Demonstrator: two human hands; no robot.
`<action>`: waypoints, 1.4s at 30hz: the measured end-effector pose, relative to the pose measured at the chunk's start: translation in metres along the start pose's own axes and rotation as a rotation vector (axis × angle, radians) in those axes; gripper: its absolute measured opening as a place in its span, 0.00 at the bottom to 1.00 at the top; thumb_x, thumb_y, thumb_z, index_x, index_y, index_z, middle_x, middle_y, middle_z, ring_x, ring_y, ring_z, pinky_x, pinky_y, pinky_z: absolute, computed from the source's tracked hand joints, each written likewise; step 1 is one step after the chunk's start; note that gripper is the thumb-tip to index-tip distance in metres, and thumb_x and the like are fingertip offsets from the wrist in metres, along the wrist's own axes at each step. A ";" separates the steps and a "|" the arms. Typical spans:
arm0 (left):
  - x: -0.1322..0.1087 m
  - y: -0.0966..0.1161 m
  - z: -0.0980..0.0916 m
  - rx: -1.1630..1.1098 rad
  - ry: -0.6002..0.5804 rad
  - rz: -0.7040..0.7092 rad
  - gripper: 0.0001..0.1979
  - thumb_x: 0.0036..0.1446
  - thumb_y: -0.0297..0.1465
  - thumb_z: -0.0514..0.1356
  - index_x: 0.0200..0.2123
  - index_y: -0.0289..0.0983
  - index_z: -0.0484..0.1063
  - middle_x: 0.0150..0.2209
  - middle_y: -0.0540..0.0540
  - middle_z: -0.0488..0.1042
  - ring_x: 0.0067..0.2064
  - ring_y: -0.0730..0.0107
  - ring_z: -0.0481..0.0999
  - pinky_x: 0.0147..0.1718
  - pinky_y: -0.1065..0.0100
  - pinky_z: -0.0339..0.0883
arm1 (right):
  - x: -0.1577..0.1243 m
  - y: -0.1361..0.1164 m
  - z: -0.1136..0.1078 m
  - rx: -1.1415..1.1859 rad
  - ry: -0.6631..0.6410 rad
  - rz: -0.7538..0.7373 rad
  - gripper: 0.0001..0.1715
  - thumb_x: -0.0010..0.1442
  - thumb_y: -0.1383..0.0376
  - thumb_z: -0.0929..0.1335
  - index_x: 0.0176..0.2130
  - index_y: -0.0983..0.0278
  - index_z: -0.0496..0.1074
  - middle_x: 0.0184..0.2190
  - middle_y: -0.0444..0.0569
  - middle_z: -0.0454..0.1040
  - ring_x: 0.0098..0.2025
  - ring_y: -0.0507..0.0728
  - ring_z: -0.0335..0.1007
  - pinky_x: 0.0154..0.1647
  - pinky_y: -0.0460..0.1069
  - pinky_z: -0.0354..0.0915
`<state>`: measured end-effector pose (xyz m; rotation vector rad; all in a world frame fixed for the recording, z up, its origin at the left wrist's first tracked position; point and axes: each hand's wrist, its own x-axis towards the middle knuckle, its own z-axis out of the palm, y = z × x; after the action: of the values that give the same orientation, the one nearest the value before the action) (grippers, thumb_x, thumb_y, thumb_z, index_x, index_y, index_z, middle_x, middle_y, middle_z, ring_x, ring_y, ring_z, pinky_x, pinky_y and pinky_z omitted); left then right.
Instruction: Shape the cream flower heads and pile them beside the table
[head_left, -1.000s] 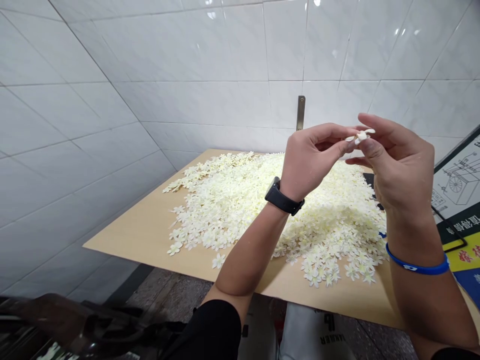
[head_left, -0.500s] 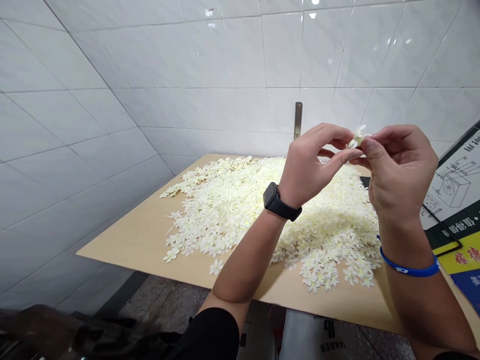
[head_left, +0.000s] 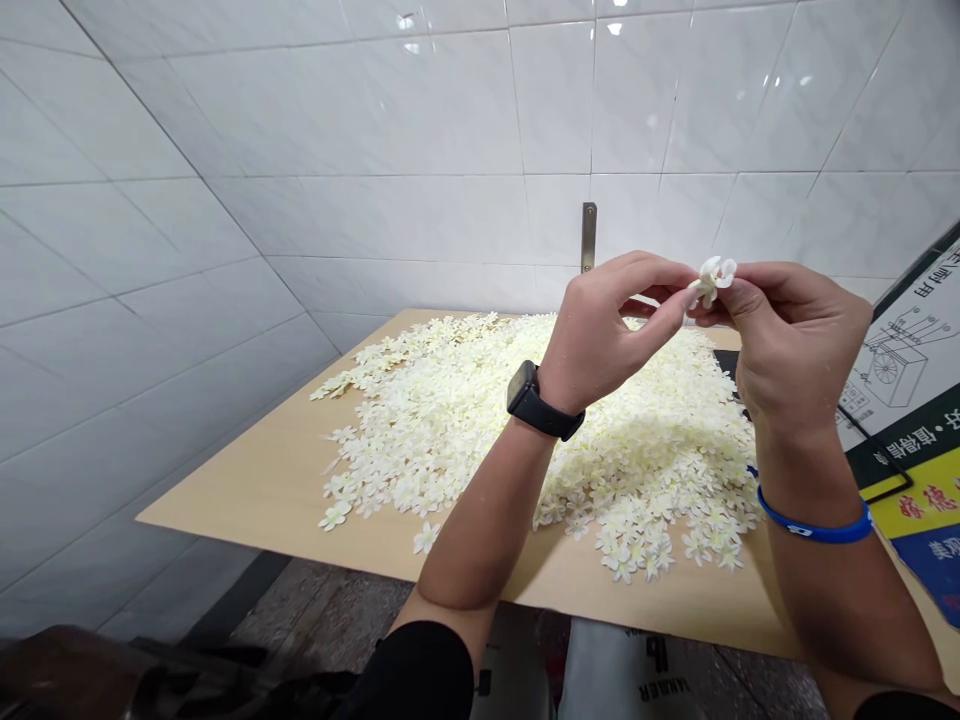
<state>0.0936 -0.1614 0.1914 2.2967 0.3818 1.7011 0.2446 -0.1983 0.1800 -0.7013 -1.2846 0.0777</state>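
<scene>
Held up above the table, a small white artificial flower (head_left: pixel 711 280) is pinched between both hands. My left hand (head_left: pixel 611 315), with a black watch at its wrist, grips one side of the flower between thumb and index finger. On the other side, my right hand (head_left: pixel 799 340), wearing a blue wristband, pinches the flower with thumb and fingers. Its petals look curled and bunched, and its lower part is hidden by my fingers. Below spreads a wide heap of loose white flowers with pale yellow centres (head_left: pixel 442 420).
The flowers lie on a tan tabletop (head_left: pixel 247 490) against a tiled wall (head_left: pixel 420 110). A metal bracket (head_left: pixel 589 236) stands at the back. On the right is a printed box (head_left: pixel 896 370) with a thin black rod across it. A printed bag (head_left: pixel 615 670) sits beneath the front edge.
The flower has turned between my fingers, with more of its curled petals facing me. Both hands stay close together, slightly shifted left as the view moves a little.
</scene>
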 end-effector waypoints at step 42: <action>0.000 0.004 0.002 -0.128 0.015 -0.063 0.08 0.65 0.36 0.64 0.39 0.38 0.80 0.36 0.46 0.82 0.35 0.75 0.81 0.34 0.72 0.79 | -0.001 -0.009 -0.005 -0.045 -0.054 -0.018 0.04 0.62 0.61 0.74 0.33 0.54 0.79 0.27 0.43 0.77 0.28 0.57 0.74 0.32 0.56 0.74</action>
<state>0.0954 -0.1654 0.1919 2.1594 0.3344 1.6634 0.2456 -0.2080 0.1830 -0.7301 -1.3479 0.0536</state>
